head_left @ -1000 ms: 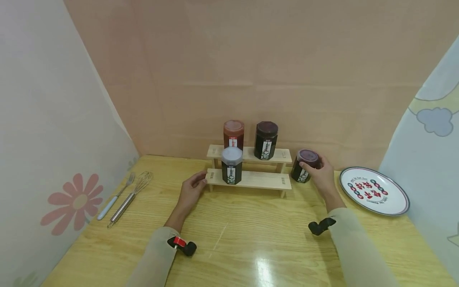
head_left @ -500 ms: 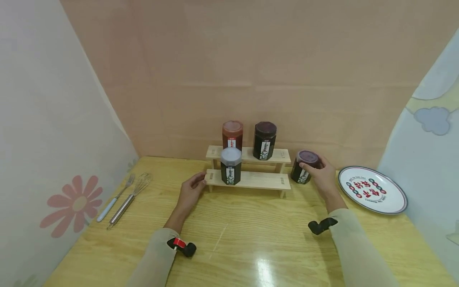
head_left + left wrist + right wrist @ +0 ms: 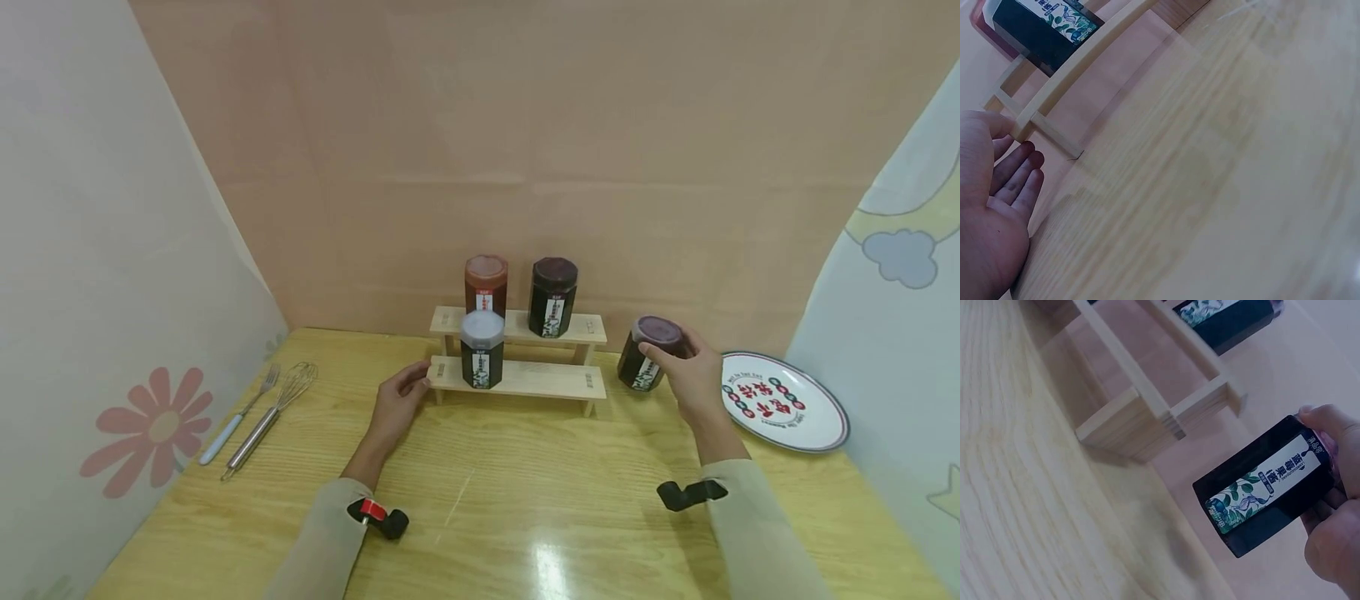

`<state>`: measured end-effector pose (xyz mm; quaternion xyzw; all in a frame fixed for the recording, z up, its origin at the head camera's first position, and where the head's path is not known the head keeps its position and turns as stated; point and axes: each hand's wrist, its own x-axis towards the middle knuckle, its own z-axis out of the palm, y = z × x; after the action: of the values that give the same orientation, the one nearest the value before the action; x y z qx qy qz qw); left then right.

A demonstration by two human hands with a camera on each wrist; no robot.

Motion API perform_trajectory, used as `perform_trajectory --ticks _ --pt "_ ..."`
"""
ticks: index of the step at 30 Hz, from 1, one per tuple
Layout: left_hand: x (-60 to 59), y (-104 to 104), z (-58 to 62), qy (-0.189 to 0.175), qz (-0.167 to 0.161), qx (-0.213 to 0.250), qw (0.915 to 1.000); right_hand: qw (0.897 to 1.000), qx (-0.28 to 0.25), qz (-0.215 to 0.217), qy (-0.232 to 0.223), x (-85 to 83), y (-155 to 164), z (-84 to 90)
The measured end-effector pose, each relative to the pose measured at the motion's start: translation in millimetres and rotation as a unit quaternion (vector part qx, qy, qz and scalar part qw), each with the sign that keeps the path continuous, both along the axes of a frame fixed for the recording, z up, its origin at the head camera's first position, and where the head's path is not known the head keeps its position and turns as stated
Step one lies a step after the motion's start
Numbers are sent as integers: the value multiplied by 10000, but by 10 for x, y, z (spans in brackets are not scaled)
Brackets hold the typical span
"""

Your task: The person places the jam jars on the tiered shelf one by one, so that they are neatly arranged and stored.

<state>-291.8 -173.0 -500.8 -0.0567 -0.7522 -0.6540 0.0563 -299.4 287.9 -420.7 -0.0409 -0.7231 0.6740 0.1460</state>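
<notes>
1. The right hand [image 3: 693, 379] grips a dark jar with a purple lid and a white label strip [image 3: 649, 353], fingers curled over the lid and upper side. In the right wrist view the same jar [image 3: 1269, 486] is tilted and its base looks clear of the tabletop, so it appears lifted.
2. The held jar sits just right of the two-step pale wooden rack [image 3: 519, 377], near its right end but not on it, and between the rack and the round white plate with red and green markings [image 3: 787, 402].
3. The left hand [image 3: 397, 402] rests with relaxed fingers against the left end of the rack's lower step. In the left wrist view the fingers [image 3: 1013, 178] lie straight beside the rack's end post, grasping nothing.
4. Already on the rack: a dark jar with a grey lid [image 3: 482, 350] on the lower step, left of centre; a red-lidded jar [image 3: 485, 286] and a dark-lidded jar [image 3: 553, 297] on the upper step.
5. Judged progress: three jars are shelved and the fourth is in hand. The lower step has bare room to the right of the grey-lidded jar.
6. At the left of the light wooden table [image 3: 487, 517] lie a blue-handled fork [image 3: 236, 415] and a metal whisk [image 3: 270, 415], untouched, well apart from the hands.
</notes>
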Motion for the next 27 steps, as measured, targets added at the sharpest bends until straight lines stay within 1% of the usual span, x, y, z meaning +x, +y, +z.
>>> perform_trajectory --ticks 5,9,13,19,23,26,27 --pt "16 -27 -21 -64 -37 -88 9999 9995 24 258 169 142 -18 80" --pt "5 -14 -10 -14 -52 -61 10000 9992 152 280 258 224 -28 138" --pt "3 -6 6 -40 -38 7 10000 9990 194 290 293 250 -42 187" --pt "-16 -12 8 -98 -84 -3 9999 9983 36 389 432 299 -91 271" --pt "-18 -17 12 -72 -36 -66 9999 9977 -9 505 449 326 -178 321" --pt "-13 -18 7 -60 -22 -87 9999 9966 -87 632 514 336 -274 320" --pt "-10 -17 4 -60 -20 -95 9999 9967 -4 631 504 340 -311 310"
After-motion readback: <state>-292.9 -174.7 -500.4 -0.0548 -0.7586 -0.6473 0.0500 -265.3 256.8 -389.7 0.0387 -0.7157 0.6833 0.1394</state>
